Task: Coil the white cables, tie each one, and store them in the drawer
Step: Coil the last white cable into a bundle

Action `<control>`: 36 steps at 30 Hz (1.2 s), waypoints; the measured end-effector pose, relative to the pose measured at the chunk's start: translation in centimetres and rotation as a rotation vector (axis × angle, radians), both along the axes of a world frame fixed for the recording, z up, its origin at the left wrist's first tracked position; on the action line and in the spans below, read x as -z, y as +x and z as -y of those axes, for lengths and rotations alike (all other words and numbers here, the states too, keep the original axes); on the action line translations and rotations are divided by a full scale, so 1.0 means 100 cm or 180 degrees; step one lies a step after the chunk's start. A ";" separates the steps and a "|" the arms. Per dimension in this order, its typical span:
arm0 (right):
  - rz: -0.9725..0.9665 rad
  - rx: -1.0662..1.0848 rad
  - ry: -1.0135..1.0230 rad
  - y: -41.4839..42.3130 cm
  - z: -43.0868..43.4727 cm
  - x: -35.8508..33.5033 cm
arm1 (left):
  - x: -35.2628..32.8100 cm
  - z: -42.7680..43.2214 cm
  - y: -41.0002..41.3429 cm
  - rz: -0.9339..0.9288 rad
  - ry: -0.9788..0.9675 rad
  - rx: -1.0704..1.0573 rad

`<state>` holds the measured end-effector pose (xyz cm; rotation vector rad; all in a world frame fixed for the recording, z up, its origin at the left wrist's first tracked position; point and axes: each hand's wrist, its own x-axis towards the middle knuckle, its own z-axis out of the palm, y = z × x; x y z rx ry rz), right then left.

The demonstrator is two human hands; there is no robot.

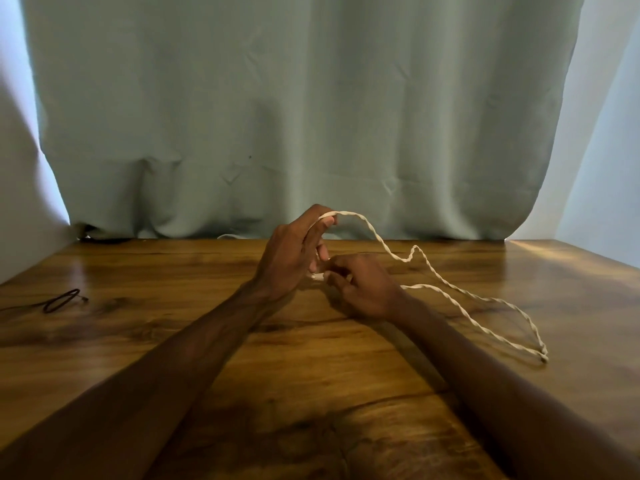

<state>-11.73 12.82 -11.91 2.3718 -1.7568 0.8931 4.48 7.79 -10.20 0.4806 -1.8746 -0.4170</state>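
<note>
While the grey-green curtain (311,116) hangs behind the wooden table (138,358), I hold both hands close together above its middle. My left hand (291,261) is raised, and its curled fingertips pinch the white cable (450,289). My right hand (363,289), just beside and lower, curls its fingers round another stretch. From my hands the twisted cable trails right in a long loop onto the tabletop. A thin black cord (62,301) lies far left.

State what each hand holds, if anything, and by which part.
Both hands hold the white cable. The left hand pinches a raised stretch at its fingertips. The right hand grips a white part lower down, mostly hidden by its fingers.
</note>
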 end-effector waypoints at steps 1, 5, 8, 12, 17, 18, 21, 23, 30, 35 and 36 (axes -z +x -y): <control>0.0072 -0.0028 0.0013 0.000 0.002 0.000 | 0.001 0.003 0.001 -0.0025 -0.0036 -0.0046; 0.0336 0.0013 -0.0167 -0.010 0.002 -0.001 | 0.007 0.016 0.005 -0.0048 -0.0009 -0.0331; 0.0544 0.0117 -0.0141 -0.022 0.002 0.001 | 0.013 0.019 0.005 0.0055 0.0245 -0.0440; 0.0820 0.0271 -0.0045 -0.030 0.000 0.005 | 0.022 0.018 0.008 0.0557 0.0817 -0.0442; 0.1005 0.0418 -0.0059 -0.032 -0.001 0.007 | 0.020 0.015 0.010 0.0564 0.0788 -0.0537; 0.1022 0.0459 -0.0067 -0.032 0.000 0.008 | 0.018 0.015 0.009 0.0426 0.0684 -0.0627; 0.1090 0.0608 -0.0089 -0.031 0.000 0.008 | 0.014 0.014 0.006 0.0040 0.0678 -0.0512; 0.1171 0.0712 -0.0102 -0.031 0.000 0.008 | 0.014 0.016 0.005 -0.0116 0.0836 -0.0333; 0.1421 0.0681 -0.0109 -0.029 -0.003 0.005 | 0.015 0.008 0.005 0.0462 0.1329 -0.0206; 0.2183 0.0436 0.0130 -0.019 -0.010 0.001 | 0.014 0.011 0.004 0.0249 0.1802 0.0313; 0.2377 0.0381 0.0218 -0.016 -0.013 0.000 | 0.012 0.010 0.003 0.0082 0.1945 0.0483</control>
